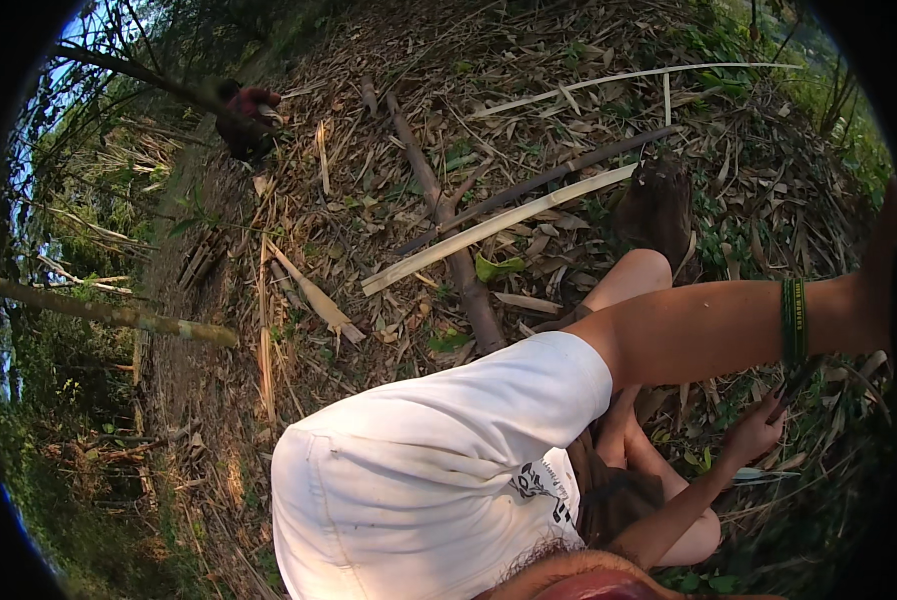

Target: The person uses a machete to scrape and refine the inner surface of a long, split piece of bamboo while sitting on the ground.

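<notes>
My left arm, in a white sleeve, stretches across to the right rim of the head view. A green band (794, 322) circles it near the wrist. My left hand (877, 255) lies in the dark at the rim, and its fingers are hidden there. Lower down, my right hand (752, 438) is closed around a dark narrow thing (795, 384) that points up toward the left wrist. Its kind is too dim to make out. My bare knees are bent beneath the arms, above leaf litter (559, 240).
A long pale split strip (499, 228) lies across a dark pole (569, 168) and a brown branch (469, 290). Another thin strip (629, 77) is farther off. A stump-like dark piece (659, 210) stands near my knee. A person in red (252, 103) crouches at upper left.
</notes>
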Tool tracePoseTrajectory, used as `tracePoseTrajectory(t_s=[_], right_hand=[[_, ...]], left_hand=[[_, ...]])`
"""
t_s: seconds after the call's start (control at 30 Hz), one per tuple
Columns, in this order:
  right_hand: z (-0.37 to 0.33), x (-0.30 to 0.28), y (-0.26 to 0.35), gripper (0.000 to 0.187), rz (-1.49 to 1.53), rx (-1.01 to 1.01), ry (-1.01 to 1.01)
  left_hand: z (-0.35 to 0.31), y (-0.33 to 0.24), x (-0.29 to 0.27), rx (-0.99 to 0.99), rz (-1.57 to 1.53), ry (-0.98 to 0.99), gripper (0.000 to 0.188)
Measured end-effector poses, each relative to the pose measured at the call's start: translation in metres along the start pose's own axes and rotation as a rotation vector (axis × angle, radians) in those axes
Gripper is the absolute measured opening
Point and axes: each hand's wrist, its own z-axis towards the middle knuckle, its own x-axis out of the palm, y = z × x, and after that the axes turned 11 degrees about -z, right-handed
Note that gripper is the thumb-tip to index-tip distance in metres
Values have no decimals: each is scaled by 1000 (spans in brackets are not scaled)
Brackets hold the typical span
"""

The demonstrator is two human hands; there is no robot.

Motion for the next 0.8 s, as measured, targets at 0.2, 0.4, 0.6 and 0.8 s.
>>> tracePoseTrajectory(t_s=[0.2,0.4,0.6,0.8], right_hand=[[83,65,-185,69,-551,221,28],[90,68,-183,67,-232,472,173],[58,40,-132,57,-170,408,269],[9,-7,-122,56,-278,426,296]], left_hand=[[5,-14,5,20,-53,13,83],[9,-69,-23,63,-99,-1,83],[8,-104,-36,90,-79,-9,83],[7,-124,-40,78,-95,-9,83]])
